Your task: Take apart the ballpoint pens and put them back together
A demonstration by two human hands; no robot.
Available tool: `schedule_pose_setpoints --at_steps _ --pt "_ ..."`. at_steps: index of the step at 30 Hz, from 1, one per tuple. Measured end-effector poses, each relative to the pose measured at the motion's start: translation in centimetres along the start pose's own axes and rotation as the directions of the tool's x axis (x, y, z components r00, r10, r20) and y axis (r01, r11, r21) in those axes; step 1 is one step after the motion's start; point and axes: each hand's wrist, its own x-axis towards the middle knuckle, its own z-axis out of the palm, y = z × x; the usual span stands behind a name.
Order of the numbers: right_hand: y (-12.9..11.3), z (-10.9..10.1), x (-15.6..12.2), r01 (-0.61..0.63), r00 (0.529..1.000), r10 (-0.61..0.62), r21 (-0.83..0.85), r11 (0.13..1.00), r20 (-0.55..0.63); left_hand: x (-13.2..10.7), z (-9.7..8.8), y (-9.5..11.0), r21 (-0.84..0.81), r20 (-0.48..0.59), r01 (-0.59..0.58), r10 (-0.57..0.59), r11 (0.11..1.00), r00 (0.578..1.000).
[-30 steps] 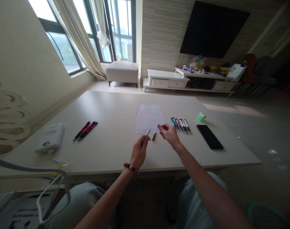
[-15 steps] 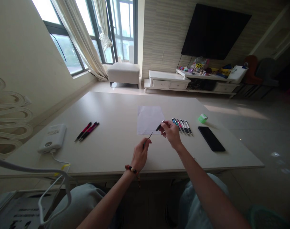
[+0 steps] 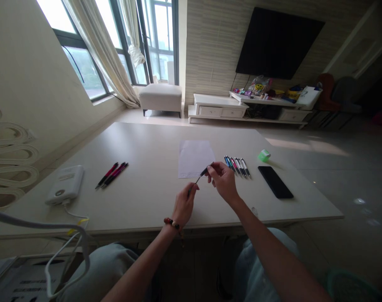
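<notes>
My left hand (image 3: 183,202), a beaded bracelet at its wrist, pinches a pen part whose thin refill (image 3: 198,180) sticks out toward the upper right. Between the fingertips of my right hand (image 3: 224,181) is a short dark pen barrel piece (image 3: 204,171). Its lower end meets the tip of the refill, in one slanting line; how far the refill goes in I cannot tell. Both hands are above the table, just in front of a white sheet of paper (image 3: 195,157). Right of the paper lies a row of several pens (image 3: 237,167).
At left on the table (image 3: 140,205) lie red and purple pens (image 3: 112,175) and a white power bank (image 3: 66,184) with a cable. A black phone (image 3: 275,182) and a green sharpener-like object (image 3: 264,155) lie at right. A television (image 3: 279,44) hangs beyond.
My right hand has brought the dark barrel piece down and left, so it now meets the refill's tip; a gap was between them before. My left hand has barely moved.
</notes>
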Motion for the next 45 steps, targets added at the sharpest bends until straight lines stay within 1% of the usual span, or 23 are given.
schedule_pose_setpoints --at_steps 2,4,8,11,13,15,17,19,21,23,26,30,33,35,39,43,45 --pt "-0.1 -0.2 0.1 -0.004 1.000 0.004 0.023 1.000 -0.025 0.0 0.0 0.0 -0.002 -0.002 -0.001 0.001 1.000 1.000" --pt "-0.1 -0.3 0.2 -0.019 1.000 0.019 0.037 0.999 -0.017 0.0 0.0 0.0 -0.006 0.001 -0.004 0.004 1.000 1.000" --pt "0.5 0.1 -0.2 -0.018 0.994 0.024 -0.051 0.999 0.110 0.1 0.0 0.1 -0.020 0.005 -0.015 0.015 1.000 1.000" --pt "0.9 0.4 -0.6 -0.008 0.976 0.034 -0.122 0.993 0.214 0.2 0.0 -0.1 -0.026 -0.025 -0.034 0.033 0.999 0.999" --pt "1.0 0.4 -0.8 -0.018 0.964 0.052 -0.133 0.991 0.259 0.2 -0.1 -0.3 -0.009 -0.045 -0.032 0.032 0.999 0.998" --pt "1.0 0.4 -0.9 -0.029 0.954 0.071 -0.147 0.989 0.292 0.1 -0.2 -0.4 0.028 -0.039 -0.039 0.040 0.999 0.998" --pt "0.9 0.3 -1.0 -0.013 0.954 0.069 -0.190 0.982 0.292 -0.1 -0.3 -0.4 0.072 -0.009 -0.062 0.063 0.995 0.998" --pt "1.0 0.4 -1.1 0.032 0.966 0.036 -0.256 0.966 0.257 -0.3 -0.3 -0.4 0.107 0.012 -0.082 0.082 0.991 0.997" --pt "1.2 0.5 -1.2 0.074 0.976 -0.002 -0.320 0.944 0.220 -0.5 -0.2 -0.3 0.131 0.018 -0.089 0.087 0.987 0.996" --pt "1.4 0.5 -1.2 0.081 0.975 -0.001 -0.351 0.933 0.222 -0.6 -0.1 -0.4 0.143 0.020 -0.087 0.085 0.986 0.996" --pt "1.3 0.2 -1.1 0.048 0.959 0.048 -0.326 0.944 0.280 -0.5 0.0 -0.4 0.146 0.027 -0.083 0.079 0.986 0.996" --pt "0.4 -0.8 -0.8 0.028 0.918 0.079 -0.262 0.965 0.389 -0.2 0.1 -0.4 0.129 0.018 -0.063 0.061 0.990 0.998" --pt "0.0 -1.4 -0.7 0.000 0.895 0.105 -0.236 0.972 0.433 -0.1 0.0 -0.4 0.126 0.023 -0.052 0.049 0.991 0.999" --pt "0.1 -1.6 -0.8 -0.010 0.894 0.121 -0.252 0.968 0.430 -0.1 0.0 -0.4 0.152 0.044 -0.081 0.075 0.985 0.996" --pt "0.4 -1.6 -0.8 -0.009 0.924 0.117 -0.286 0.958 0.364 -0.1 -0.2 -0.3 0.196 0.078 -0.135 0.122 0.971 0.989" --pt "0.6 -1.4 -0.6 -0.078 0.919 0.131 -0.154 0.985 0.372 -0.1 -0.4 0.0 0.196 0.072 -0.128 0.116 0.972 0.991" --pt "0.9 -1.2 -0.6 -0.097 0.946 0.134 -0.138 0.986 0.294 -0.1 -0.4 0.2 0.188 0.071 -0.130 0.118 0.974 0.990"
